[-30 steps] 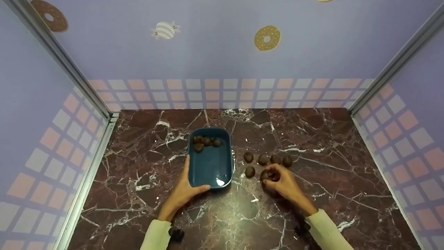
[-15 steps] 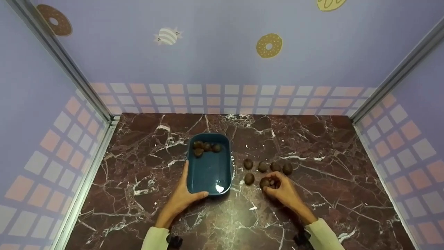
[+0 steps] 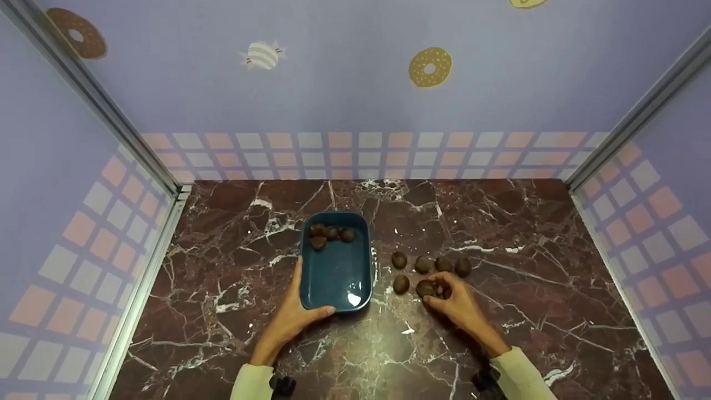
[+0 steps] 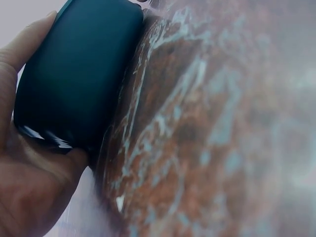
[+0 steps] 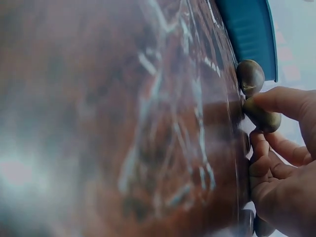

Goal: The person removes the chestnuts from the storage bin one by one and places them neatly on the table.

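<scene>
A dark blue rectangular dish (image 3: 336, 278) with rounded corners stands left of centre, a few small brown fruits (image 3: 331, 233) gathered at its far end. My left hand (image 3: 294, 308) holds it, fingers along the left wall and thumb over the near rim; in the left wrist view the palm lies against the dish's corner (image 4: 84, 74). With thumb and fingers, my right hand (image 3: 458, 300) pinches a brown, kiwi-like oval fruit (image 3: 426, 288) low over the tabletop. Another such fruit (image 5: 250, 77) sits just beyond it in the right wrist view.
Several more brown fruits lie on the marble-patterned table (image 3: 250, 300) right of the dish: a near one (image 3: 401, 284), a far one (image 3: 399, 260) and a row behind my right hand (image 3: 443, 264). Patterned panels (image 3: 355, 111) close off the back and both sides.
The head view has shifted slightly. My right hand keeps its pinch, and the fruit has turned a little between the fingers. My left hand stays on the dish.
</scene>
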`<state>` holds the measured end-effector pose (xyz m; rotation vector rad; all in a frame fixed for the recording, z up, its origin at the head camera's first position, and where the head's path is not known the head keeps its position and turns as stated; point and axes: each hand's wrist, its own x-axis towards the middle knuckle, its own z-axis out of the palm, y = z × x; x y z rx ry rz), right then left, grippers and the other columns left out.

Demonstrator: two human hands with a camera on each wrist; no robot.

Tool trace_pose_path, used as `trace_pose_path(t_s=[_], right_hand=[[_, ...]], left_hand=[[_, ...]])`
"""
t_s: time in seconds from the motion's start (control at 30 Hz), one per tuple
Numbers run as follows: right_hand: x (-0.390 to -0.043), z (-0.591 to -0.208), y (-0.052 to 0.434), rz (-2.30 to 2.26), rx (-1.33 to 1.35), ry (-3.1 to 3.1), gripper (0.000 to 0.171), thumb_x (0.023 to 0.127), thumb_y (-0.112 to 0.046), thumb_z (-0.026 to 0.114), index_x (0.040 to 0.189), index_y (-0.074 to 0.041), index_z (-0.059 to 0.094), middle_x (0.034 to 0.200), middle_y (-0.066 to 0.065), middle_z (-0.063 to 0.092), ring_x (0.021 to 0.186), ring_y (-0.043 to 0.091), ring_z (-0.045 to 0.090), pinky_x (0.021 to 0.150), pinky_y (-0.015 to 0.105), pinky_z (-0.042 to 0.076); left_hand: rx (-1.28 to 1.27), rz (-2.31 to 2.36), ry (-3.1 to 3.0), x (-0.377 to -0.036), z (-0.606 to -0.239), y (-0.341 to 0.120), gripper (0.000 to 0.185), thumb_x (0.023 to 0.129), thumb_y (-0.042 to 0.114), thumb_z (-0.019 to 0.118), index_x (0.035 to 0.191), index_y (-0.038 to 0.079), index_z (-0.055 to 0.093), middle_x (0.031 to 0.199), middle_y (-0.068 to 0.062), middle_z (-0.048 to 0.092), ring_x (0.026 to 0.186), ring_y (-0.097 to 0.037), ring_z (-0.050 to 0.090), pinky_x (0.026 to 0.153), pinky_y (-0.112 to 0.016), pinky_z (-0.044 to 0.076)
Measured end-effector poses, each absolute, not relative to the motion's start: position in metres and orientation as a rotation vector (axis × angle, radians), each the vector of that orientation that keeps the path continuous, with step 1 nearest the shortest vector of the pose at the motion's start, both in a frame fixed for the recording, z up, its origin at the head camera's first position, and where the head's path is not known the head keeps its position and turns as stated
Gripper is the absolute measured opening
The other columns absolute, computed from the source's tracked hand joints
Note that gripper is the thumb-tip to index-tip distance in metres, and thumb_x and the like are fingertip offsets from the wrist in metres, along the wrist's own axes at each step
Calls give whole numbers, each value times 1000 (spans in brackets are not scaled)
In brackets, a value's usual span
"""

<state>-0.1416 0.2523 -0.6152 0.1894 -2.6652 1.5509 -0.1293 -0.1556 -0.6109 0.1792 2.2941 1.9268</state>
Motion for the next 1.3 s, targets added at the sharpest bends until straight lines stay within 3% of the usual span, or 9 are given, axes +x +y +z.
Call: trace_pose_path(t_s=[0.2, 0.77, 1.13, 1.3], right_hand=[[-142, -623, 255, 1510, 210, -2609, 39, 78, 2, 95, 113, -6, 80, 95, 5, 71, 83, 19, 63, 72, 23, 49], [-147, -626, 255, 1584, 173, -2635, 40, 81, 2, 94, 118, -8, 85, 103, 4, 71, 89, 17, 64, 79, 22, 54], [-145, -627, 247, 1582, 165, -2590, 39, 83, 5, 92, 120, -2, 82, 97, 7, 68, 83, 18, 62, 72, 19, 51], [-138, -619, 243, 1630, 70, -2493, 39, 86, 6, 90, 122, 7, 77, 102, 19, 69, 85, 29, 63, 73, 17, 48]], left_hand=[[162, 1868, 2314, -129, -611, -154, 142, 83, 27, 100, 179, 22, -4, 185, -15, -5, 169, -43, -3, 131, -71, 5], [143, 1884, 2308, -128, -611, -155, 143, 81, 26, 101, 179, 23, -3, 185, -14, -3, 169, -40, 0, 133, -65, 5], [148, 1868, 2310, -128, -611, -158, 143, 82, 29, 101, 179, 24, -3, 185, -12, -4, 170, -38, -2, 133, -66, 6], [153, 1860, 2312, -129, -610, -157, 141, 83, 26, 100, 179, 24, -2, 185, -12, -4, 170, -38, -2, 133, -67, 6]])
